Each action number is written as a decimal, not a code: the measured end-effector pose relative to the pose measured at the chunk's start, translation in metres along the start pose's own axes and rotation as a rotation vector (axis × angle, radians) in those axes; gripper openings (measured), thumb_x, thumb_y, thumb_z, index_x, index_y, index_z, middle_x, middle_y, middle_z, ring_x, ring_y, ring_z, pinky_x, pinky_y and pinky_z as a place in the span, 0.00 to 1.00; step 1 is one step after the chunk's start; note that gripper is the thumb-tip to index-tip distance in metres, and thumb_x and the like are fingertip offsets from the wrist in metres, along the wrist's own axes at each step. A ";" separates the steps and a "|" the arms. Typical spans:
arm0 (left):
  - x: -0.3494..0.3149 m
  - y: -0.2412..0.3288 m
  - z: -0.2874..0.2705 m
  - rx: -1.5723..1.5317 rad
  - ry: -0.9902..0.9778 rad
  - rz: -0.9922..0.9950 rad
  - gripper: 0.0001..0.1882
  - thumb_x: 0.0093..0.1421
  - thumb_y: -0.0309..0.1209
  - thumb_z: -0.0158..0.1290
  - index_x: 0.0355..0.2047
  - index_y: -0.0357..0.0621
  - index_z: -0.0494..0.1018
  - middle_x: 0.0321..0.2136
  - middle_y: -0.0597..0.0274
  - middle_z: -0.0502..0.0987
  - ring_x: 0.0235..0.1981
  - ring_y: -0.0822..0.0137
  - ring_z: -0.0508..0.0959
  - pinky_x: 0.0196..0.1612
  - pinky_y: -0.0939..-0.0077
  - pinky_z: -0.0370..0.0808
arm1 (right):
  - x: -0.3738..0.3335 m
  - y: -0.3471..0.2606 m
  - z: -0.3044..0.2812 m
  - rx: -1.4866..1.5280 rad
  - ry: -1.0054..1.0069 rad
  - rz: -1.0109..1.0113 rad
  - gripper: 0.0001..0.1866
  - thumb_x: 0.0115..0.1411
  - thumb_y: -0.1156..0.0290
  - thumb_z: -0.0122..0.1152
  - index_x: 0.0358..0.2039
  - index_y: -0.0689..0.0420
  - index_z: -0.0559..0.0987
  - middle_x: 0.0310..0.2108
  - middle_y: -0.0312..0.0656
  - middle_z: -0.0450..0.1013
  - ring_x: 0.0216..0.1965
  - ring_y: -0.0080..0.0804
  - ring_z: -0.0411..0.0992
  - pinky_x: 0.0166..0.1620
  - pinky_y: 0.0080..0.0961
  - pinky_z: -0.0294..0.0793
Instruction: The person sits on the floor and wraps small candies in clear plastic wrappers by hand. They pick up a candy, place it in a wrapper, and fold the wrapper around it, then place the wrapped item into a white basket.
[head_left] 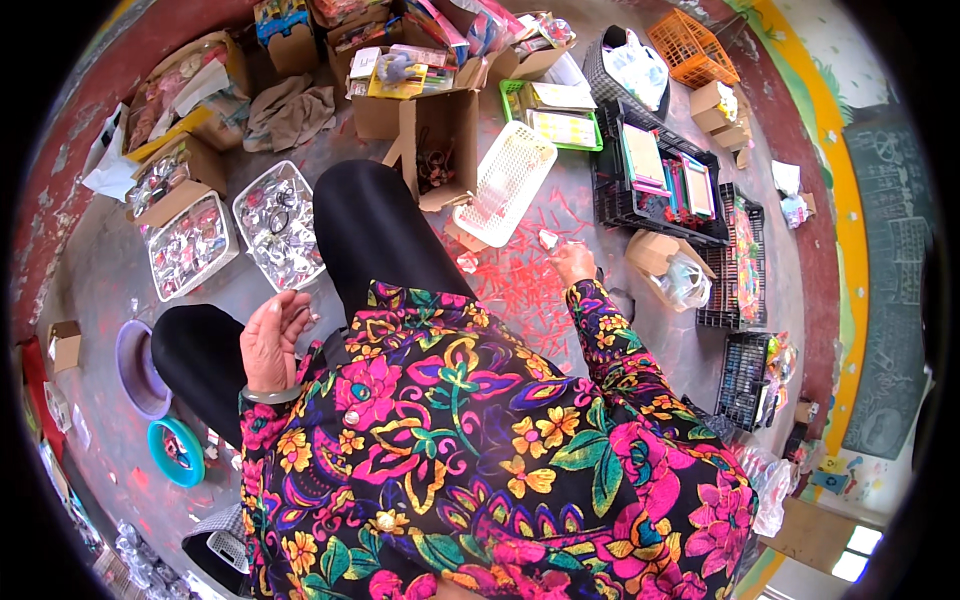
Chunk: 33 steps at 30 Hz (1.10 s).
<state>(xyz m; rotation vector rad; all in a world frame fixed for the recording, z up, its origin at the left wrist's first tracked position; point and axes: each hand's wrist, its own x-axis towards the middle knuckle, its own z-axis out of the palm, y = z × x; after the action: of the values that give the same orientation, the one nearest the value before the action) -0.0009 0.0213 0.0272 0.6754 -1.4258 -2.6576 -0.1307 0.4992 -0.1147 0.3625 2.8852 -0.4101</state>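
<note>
My left hand (270,342) is raised near my left knee, palm turned inward. Its fingers are curled together at the tips, and a tiny object seems to sit there, too small to name. My right hand (573,263) is closed low over the floor, right of the white basket; whatever its fingers hold is hidden. Just beyond its fingertips lies a crumpled white scrap (547,239), apart from the hand. A second pale scrap (467,262) rests below the white plastic basket (505,185), which has little in it.
Two white trays (278,225) of small wrapped pieces stand left of my knee. A cardboard box (437,150) is ahead, black crates (655,175) are at right. A purple basin (143,370) and turquoise basin (175,452) sit at left. Thin red strips (525,300) litter the floor.
</note>
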 end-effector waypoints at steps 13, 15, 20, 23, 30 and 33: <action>0.000 -0.001 -0.001 0.012 0.006 0.001 0.13 0.62 0.30 0.43 0.39 0.31 0.70 0.34 0.49 0.76 0.32 0.66 0.77 0.38 0.75 0.76 | 0.014 0.039 0.021 -0.054 -0.291 -0.089 0.20 0.59 0.61 0.42 0.52 0.49 0.67 0.43 0.50 0.70 0.45 0.43 0.69 0.49 0.34 0.66; 0.000 -0.002 -0.003 0.007 0.002 0.005 0.13 0.62 0.30 0.43 0.39 0.31 0.70 0.34 0.49 0.76 0.32 0.66 0.77 0.38 0.75 0.76 | 0.020 0.046 0.023 -0.211 -0.309 -0.227 0.18 0.60 0.61 0.42 0.49 0.50 0.69 0.41 0.49 0.72 0.44 0.43 0.70 0.47 0.34 0.67; 0.001 -0.003 -0.007 -0.009 -0.034 -0.005 0.13 0.62 0.29 0.43 0.39 0.31 0.70 0.35 0.47 0.76 0.36 0.63 0.77 0.41 0.75 0.76 | 0.026 0.063 0.022 0.086 -0.484 0.168 0.16 0.57 0.63 0.47 0.44 0.54 0.72 0.34 0.47 0.74 0.39 0.41 0.72 0.42 0.33 0.70; 0.003 -0.002 -0.005 -0.006 -0.047 -0.011 0.13 0.62 0.29 0.43 0.39 0.30 0.70 0.35 0.47 0.76 0.36 0.63 0.77 0.41 0.76 0.76 | 0.024 0.065 0.020 0.203 -0.473 0.315 0.21 0.54 0.66 0.54 0.49 0.52 0.69 0.39 0.45 0.73 0.40 0.35 0.72 0.44 0.30 0.70; 0.001 -0.003 -0.006 0.003 -0.032 -0.006 0.13 0.62 0.29 0.42 0.39 0.30 0.69 0.35 0.47 0.76 0.35 0.63 0.77 0.40 0.75 0.76 | 0.004 0.035 -0.016 0.730 -0.658 0.596 0.33 0.49 0.55 0.61 0.56 0.49 0.64 0.57 0.44 0.58 0.57 0.31 0.58 0.55 0.29 0.60; 0.003 -0.003 -0.005 0.005 -0.039 -0.021 0.13 0.62 0.29 0.42 0.39 0.30 0.69 0.35 0.47 0.75 0.34 0.63 0.77 0.40 0.74 0.76 | 0.027 0.083 0.002 0.560 -0.787 0.391 0.32 0.51 0.50 0.58 0.54 0.52 0.66 0.54 0.43 0.61 0.55 0.32 0.59 0.53 0.31 0.61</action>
<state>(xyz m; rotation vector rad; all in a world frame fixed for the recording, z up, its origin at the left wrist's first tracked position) -0.0014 0.0183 0.0214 0.6464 -1.4435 -2.6990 -0.1341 0.5820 -0.1432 0.6531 1.8531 -1.0121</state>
